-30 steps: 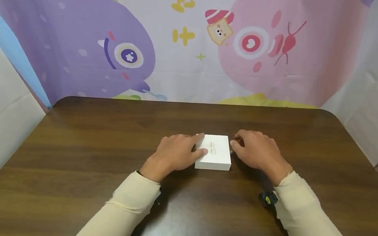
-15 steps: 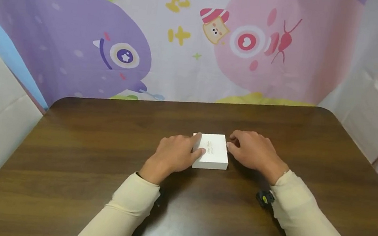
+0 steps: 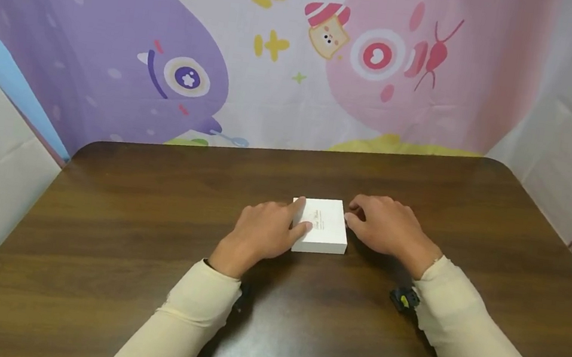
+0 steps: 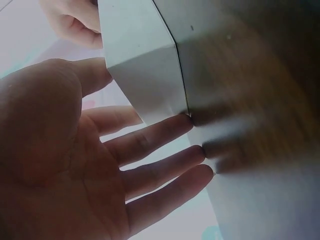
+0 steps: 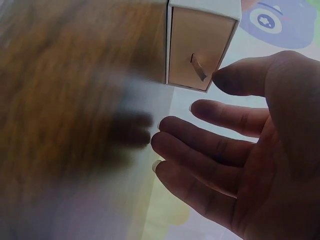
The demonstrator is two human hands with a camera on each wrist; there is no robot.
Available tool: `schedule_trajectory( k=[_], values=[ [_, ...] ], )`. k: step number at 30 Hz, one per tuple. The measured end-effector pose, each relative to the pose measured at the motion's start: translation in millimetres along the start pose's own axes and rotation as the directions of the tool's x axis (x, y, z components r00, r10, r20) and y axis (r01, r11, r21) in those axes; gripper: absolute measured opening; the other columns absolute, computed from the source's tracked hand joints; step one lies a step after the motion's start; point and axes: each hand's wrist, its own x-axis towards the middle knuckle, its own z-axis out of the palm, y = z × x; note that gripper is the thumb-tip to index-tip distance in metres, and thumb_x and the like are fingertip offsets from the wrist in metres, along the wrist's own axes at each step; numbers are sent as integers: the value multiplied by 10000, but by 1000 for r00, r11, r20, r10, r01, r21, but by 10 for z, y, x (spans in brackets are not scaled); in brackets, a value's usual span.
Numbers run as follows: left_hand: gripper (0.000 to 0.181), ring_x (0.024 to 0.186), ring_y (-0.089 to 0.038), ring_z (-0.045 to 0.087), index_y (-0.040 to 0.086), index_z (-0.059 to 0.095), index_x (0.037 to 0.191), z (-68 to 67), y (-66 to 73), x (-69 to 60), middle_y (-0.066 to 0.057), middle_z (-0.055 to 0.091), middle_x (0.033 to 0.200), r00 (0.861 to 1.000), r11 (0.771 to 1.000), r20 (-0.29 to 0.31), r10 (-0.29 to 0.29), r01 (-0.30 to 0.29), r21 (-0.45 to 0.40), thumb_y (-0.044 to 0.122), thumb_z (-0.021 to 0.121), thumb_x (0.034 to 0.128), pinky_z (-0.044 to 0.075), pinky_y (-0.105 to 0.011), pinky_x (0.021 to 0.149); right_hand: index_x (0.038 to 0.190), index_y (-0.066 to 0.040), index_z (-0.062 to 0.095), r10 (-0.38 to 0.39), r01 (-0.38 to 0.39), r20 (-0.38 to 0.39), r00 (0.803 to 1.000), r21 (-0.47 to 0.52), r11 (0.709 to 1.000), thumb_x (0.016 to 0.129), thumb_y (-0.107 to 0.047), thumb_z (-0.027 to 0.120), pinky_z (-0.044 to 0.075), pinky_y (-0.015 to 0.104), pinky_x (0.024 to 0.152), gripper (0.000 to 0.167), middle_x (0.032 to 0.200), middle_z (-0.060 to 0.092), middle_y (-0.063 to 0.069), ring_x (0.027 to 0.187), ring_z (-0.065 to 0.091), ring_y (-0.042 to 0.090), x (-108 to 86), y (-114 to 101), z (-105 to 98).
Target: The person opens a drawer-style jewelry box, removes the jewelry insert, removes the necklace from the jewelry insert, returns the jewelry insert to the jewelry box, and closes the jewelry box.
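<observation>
Lettering point(image 3: 319, 219) on white box point(image 3: 329, 232) unreadable; left hand point(image 3: 265, 230) partly hides box.

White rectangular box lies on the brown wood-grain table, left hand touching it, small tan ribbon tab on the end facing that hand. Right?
No: the small tan ribbon tab is on the end facing the right hand, per the right wrist view. Rest stands: white rectangular box on brown wood-grain table, left hand touching it.
</observation>
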Motion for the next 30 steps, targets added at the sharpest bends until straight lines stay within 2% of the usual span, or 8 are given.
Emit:
schedule_trajectory(
  k=[6, 15, 24, 30],
  values=[
    [628, 1106, -276, 643, 223, 381, 1564, -14, 3, -16, -47, 624, 1361, 1000, 1000, -2, -3, 3, -14, 533, 471, 1025, 507, -473, 737, 1226, -120, 698, -12, 12, -7, 1000, -9, 1000, 988, -321, 580, 503, 545, 809, 334, 1136, 710, 48, 1015, 661, 276, 4, 8, -12],
    [626, 1140, -271, 628, 228, 372, 1568, -3, -12, -30, -44, 612, 1377, 1000, 1000, 4, -7, 7, -28, 526, 472, 1027, 503, -483, 764, 1214, -149, 727, -46, 47, 29, 999, -12, 999, 976, -280, 599, 503, 531, 804, 299, 1157, 706, 54, 1046, 650, 277, -11, -10, 20],
    [626, 1159, -259, 619, 227, 384, 1563, -18, -19, -38, -44, 613, 1374, 1000, 999, 3, -8, 9, -40, 529, 480, 1023, 503, -484, 770, 1006, -196, 775, -76, 78, 51, 996, -25, 997, 954, -248, 649, 490, 465, 693, 146, 968, 698, -12, 839, 621, 201, -19, -20, -17],
    [625, 1157, -259, 622, 225, 390, 1560, -16, -19, -24, -50, 614, 1373, 1000, 999, 1, -2, 2, -32, 529, 483, 1022, 507, -479, 765, 998, -185, 773, -80, 82, 64, 995, -18, 996, 946, -229, 671, 495, 478, 718, 123, 988, 678, 2, 875, 620, 212, -30, -13, -23]
  ],
)
